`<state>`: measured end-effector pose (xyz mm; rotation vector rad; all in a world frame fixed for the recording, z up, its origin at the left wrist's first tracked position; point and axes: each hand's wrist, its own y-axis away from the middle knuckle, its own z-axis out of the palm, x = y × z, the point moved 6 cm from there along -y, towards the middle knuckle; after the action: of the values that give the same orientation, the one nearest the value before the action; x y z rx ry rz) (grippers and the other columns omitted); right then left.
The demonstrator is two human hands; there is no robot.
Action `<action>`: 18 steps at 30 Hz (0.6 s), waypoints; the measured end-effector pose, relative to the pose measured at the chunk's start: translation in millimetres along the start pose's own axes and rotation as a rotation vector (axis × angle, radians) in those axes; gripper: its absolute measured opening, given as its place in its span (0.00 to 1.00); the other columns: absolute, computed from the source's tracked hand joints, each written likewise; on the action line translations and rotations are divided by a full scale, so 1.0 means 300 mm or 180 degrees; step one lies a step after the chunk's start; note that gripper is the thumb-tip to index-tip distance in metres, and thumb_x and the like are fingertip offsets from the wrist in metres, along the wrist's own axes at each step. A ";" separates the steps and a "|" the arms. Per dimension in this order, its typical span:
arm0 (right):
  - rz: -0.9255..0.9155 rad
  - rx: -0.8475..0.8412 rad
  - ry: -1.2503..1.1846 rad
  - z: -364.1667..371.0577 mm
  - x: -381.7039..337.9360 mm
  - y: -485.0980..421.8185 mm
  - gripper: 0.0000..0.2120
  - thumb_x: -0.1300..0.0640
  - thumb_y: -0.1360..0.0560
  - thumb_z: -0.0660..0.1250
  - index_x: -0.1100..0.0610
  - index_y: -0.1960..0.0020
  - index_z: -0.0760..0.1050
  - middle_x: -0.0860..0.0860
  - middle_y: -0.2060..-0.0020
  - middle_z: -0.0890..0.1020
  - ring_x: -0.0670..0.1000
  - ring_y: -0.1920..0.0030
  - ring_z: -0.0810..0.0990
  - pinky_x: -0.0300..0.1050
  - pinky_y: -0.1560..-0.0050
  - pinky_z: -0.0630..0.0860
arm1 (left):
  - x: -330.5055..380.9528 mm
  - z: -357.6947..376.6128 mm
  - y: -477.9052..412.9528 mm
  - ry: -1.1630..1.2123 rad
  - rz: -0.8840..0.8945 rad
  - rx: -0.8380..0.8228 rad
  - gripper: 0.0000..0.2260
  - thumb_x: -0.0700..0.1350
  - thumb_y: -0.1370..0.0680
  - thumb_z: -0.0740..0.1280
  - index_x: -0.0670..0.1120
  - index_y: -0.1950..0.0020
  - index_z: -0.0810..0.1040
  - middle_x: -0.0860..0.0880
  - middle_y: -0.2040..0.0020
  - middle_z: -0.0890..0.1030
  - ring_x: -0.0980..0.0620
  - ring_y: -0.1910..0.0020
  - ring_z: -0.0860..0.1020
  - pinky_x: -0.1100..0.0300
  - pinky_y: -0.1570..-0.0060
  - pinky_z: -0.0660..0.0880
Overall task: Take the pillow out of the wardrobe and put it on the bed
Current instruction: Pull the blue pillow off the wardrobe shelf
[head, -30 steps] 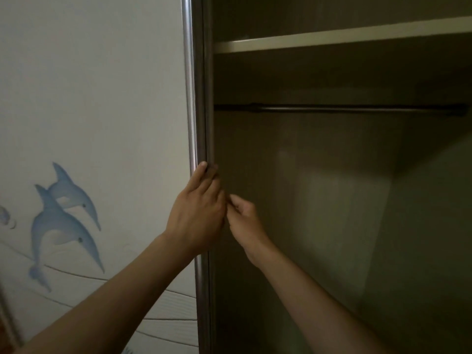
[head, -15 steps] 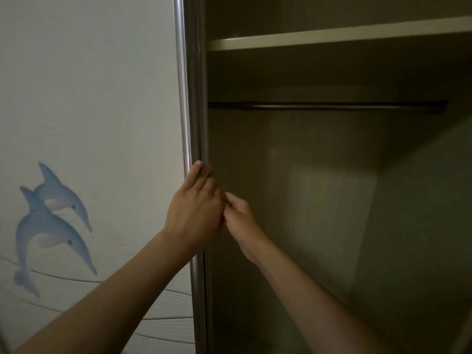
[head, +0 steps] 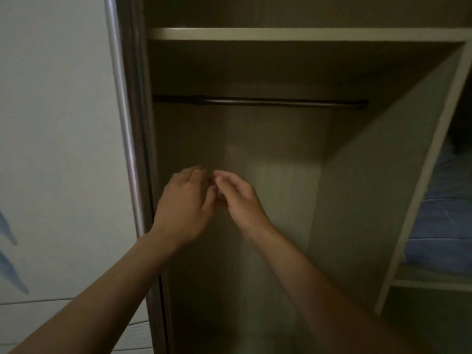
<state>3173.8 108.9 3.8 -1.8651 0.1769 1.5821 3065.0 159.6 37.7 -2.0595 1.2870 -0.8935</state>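
Inside the open, dim beige wooden wardrobe (head: 281, 200), both hands hover in front of the bare back panel, below the dark metal hanging rail (head: 260, 101) and the pale shelf (head: 281, 34); the left hand (head: 185, 203) and right hand (head: 238, 198) nearly touch at the fingertips, fingers loosely curled and holding nothing. No pillow shows in this compartment; folded blue fabric (head: 439, 221) lies in the side compartment to the right, though whether that is the pillow I cannot tell. The step in hand looks like the search after opening; the next move likely calls for looking lower or reaching right. Compared with a moment ago, both hands have left the silver edge of the white sliding door (head: 122, 123); the door sits further left and the right compartment has come into view.
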 end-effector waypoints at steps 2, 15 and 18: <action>-0.0122 0.0203 0.0093 -0.073 -0.027 0.027 0.20 0.39 0.28 0.63 0.43 0.39 0.76 0.46 0.42 0.81 0.46 0.40 0.78 0.48 0.36 0.74 | 0.047 0.039 -0.012 0.0309 -0.0013 -0.0078 0.19 0.56 0.19 0.53 0.49 0.34 0.71 0.47 0.34 0.75 0.49 0.35 0.72 0.58 0.38 0.64; -0.0670 0.1544 0.0491 -0.761 -0.276 0.296 0.10 0.53 0.19 0.58 0.52 0.40 0.74 0.52 0.44 0.81 0.50 0.40 0.80 0.52 0.35 0.74 | 0.648 0.287 -0.044 0.1752 0.0409 -0.0376 0.20 0.55 0.18 0.54 0.47 0.30 0.70 0.48 0.32 0.75 0.51 0.34 0.72 0.48 0.34 0.69; -0.0768 0.1755 0.0512 -0.958 -0.314 0.371 0.13 0.51 0.19 0.58 0.53 0.38 0.74 0.51 0.43 0.81 0.48 0.40 0.80 0.50 0.35 0.74 | 0.798 0.347 -0.066 0.1956 0.0415 -0.0401 0.20 0.55 0.18 0.54 0.48 0.30 0.70 0.50 0.32 0.74 0.52 0.34 0.72 0.48 0.35 0.70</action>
<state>3330.0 -168.2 55.1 -1.5082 0.3995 1.0807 3233.2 -41.0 46.0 -1.8224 1.8040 -1.4857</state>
